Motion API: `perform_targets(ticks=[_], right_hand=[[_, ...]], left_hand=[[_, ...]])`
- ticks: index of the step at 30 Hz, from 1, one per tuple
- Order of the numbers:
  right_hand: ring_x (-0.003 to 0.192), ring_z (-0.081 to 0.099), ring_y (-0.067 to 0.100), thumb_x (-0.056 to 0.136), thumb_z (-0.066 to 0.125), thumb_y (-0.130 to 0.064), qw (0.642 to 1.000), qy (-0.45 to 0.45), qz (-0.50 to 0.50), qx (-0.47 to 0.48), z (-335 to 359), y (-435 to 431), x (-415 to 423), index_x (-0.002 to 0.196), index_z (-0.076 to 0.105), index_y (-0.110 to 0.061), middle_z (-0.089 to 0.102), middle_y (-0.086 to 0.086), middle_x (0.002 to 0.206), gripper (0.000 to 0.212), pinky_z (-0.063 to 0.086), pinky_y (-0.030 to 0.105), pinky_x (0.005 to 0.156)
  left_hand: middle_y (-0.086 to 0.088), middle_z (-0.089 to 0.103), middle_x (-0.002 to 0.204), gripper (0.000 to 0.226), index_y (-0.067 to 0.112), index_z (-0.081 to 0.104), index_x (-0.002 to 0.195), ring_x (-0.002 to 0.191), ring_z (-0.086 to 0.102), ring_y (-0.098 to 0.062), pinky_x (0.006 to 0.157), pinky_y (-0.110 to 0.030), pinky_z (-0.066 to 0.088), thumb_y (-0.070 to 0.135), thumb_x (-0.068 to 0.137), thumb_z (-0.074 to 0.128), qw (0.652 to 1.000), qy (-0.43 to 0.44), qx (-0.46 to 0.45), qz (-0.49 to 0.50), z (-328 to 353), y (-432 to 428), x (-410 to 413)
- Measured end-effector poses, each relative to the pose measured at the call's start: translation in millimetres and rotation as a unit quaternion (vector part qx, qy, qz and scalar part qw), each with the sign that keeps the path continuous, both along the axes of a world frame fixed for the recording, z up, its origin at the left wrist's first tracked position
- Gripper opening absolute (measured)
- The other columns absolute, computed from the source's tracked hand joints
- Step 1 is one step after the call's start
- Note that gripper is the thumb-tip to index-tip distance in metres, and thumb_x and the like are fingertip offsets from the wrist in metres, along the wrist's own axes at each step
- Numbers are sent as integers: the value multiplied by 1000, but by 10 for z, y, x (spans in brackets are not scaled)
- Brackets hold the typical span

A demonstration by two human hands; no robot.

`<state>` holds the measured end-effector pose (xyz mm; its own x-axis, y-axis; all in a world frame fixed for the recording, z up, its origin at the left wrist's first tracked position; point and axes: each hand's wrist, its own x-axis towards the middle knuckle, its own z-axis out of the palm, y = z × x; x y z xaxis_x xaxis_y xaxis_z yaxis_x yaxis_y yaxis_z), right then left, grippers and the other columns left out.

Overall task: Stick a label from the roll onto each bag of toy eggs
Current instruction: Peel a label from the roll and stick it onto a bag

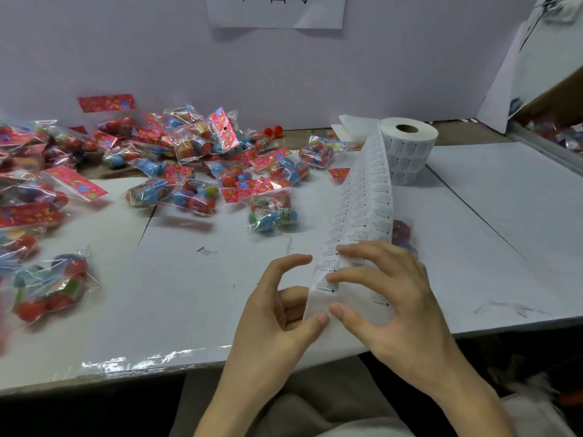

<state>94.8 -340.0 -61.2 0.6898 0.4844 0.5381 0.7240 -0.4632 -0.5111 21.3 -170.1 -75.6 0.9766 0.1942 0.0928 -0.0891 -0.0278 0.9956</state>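
Note:
A white label roll (409,146) stands at the back right of the table. Its unrolled strip of labels (362,209) runs down toward me. My right hand (388,298) lies on the strip's near end, fingers spread across the printed labels. My left hand (277,313) pinches the strip's left edge between thumb and fingers. Many clear bags of toy eggs with red header cards (195,159) are heaped at the back left. One bag (273,212) lies nearest the strip. Another bag (403,234) shows partly behind the strip.
The white table (189,294) has its front edge just before my lap. A lilac partition wall (284,74) closes the back. A loose bag (50,285) sits at the near left. Cardboard and clutter (555,121) stand at the far right.

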Motion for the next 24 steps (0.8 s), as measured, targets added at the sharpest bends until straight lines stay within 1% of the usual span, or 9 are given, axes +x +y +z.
perform_targets(ticks=[3,6,8,10,11,14,17,21,24], right_hand=[[129,49,10,82,66,-52,1000,0,-10,-5,-10,14,18,105,74,-36,60,-19,130,29,36,36,107],[128,49,9,81,67,-53,1000,7,-11,-7,-6,20,18,102,75,-36,60,-19,128,28,35,33,107],[127,49,9,81,67,-54,1000,12,-11,-7,-11,14,14,99,76,-37,61,-20,127,27,35,33,107],[127,50,10,81,67,-55,1000,15,-12,-5,-16,2,16,97,77,-39,61,-21,125,25,36,34,106],[126,50,11,81,66,-56,1000,17,-13,-5,-16,-2,17,96,77,-39,61,-22,125,25,36,33,107],[124,52,13,81,67,-56,1000,19,-12,-9,-2,-15,34,92,77,-41,63,-22,122,22,33,30,107],[121,53,10,80,69,-56,1000,19,-3,-25,26,-36,73,89,77,-43,64,-24,119,17,29,30,108],[113,57,6,81,67,-57,999,24,-1,-36,97,-51,144,83,76,-44,66,-26,110,16,27,29,107],[105,59,2,82,63,-59,998,31,7,-55,183,-17,217,78,72,-43,68,-26,100,19,32,32,106]], left_hand=[[-29,59,75,56,43,58,127,76,54,-47,71,-42,49,15,81,71,1000,-10,6,4,-9,-5,-1],[-23,49,68,53,40,61,126,69,47,-39,67,-39,43,12,81,70,1000,-17,13,6,-16,13,-5],[-29,54,73,52,38,62,126,73,52,-44,68,-47,46,11,82,68,1000,-19,14,-2,-15,17,-6],[-38,59,84,52,38,63,126,83,57,-53,76,-61,49,9,82,67,1000,-17,10,-14,1,7,-2],[-39,59,86,52,38,63,126,84,57,-54,77,-62,49,9,82,66,1000,-17,9,-15,6,2,-2],[-36,61,84,53,38,63,125,83,56,-54,74,-56,50,7,81,65,1000,-18,7,-12,7,-5,-5],[-36,62,85,55,38,63,126,85,58,-54,79,-63,50,6,81,64,1000,-14,7,-17,12,-9,-6],[-34,61,86,60,41,61,128,88,61,-49,76,-51,53,6,80,65,1000,-2,22,-19,-3,1,-5],[-8,76,93,63,48,58,126,91,74,-27,81,-39,61,8,78,69,999,12,34,-25,-33,27,-6]])
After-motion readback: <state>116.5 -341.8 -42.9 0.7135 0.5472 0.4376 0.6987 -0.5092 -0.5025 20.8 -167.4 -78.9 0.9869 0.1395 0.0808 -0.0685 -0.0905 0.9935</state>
